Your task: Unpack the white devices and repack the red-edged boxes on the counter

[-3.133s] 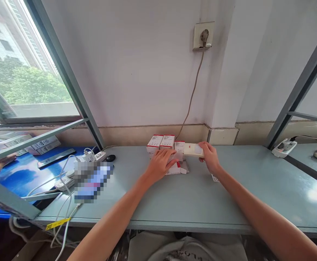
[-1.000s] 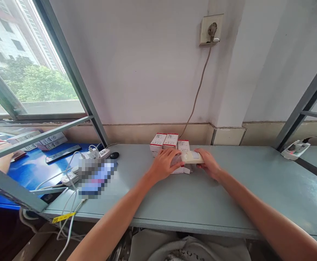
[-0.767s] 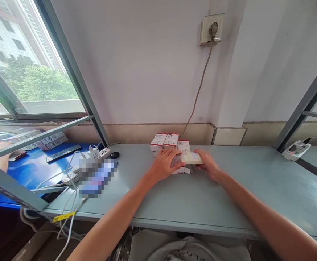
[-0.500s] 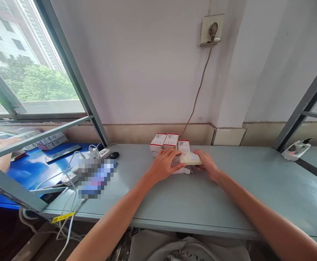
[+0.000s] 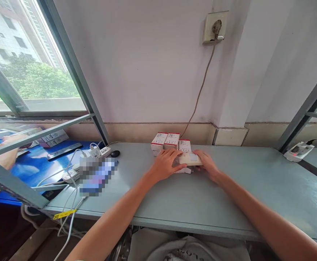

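A flat cream-coloured device (image 5: 188,159) with a pale grey square on its top is held level between my two hands. My left hand (image 5: 164,163) grips its left end, thumb along the near edge and fingers over the top. At the opposite end, my right hand (image 5: 208,165) has its fingers closed around the side; some fingertips are hidden. White boxes with red edges, one of them a left box (image 5: 158,140), stand just behind my hands. Under the device, part of a white box (image 5: 185,170) shows, mostly covered.
On the left lie a pixelated blue item (image 5: 98,179), white cables, a power strip (image 5: 104,152) and a black mouse-like object (image 5: 115,153). A white meter-like device (image 5: 298,150) sits at the right post. Another person's hand (image 5: 4,152) is over the blue table.
The view has shifted slightly. My hands keep the same hold on the cream device. The other person's hand at far left has moved a little.
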A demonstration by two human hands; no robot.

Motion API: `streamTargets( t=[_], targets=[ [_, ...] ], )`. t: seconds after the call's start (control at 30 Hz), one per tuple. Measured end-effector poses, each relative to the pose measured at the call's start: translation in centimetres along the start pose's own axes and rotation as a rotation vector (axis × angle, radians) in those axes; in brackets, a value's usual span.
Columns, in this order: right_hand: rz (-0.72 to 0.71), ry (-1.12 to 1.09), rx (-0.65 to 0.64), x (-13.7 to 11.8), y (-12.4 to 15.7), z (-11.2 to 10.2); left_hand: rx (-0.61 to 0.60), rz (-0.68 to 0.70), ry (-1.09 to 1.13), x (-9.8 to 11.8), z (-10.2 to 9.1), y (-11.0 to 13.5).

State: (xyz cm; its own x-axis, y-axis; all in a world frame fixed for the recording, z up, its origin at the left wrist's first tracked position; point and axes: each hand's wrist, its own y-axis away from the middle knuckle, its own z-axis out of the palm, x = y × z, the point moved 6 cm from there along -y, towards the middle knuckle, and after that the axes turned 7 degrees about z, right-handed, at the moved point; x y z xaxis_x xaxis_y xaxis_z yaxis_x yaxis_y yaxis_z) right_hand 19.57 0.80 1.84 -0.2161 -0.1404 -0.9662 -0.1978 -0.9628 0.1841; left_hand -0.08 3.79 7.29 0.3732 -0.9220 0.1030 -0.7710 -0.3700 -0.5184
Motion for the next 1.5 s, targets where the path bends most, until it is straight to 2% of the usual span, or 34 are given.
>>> streamTargets(
  t=[0.43,0.97,1.3,1.5],
  targets=[
    [-0.016,0.099,-0.052,0.17,-0.05,0.23,-0.035,0.007,-0.013,0.11,0.35,0.15],
    [-0.021,0.109,-0.069,0.65,-0.48,0.05,-0.059,-0.012,-0.013,0.08,0.38,0.07],
    [0.001,0.120,-0.098,0.86,-0.60,0.03,-0.075,0.006,0.004,0.27,0.21,-0.01],
    [0.042,0.142,-0.095,0.78,-0.36,0.01,-0.125,-0.021,0.015,0.45,0.14,-0.08]
  ],
)
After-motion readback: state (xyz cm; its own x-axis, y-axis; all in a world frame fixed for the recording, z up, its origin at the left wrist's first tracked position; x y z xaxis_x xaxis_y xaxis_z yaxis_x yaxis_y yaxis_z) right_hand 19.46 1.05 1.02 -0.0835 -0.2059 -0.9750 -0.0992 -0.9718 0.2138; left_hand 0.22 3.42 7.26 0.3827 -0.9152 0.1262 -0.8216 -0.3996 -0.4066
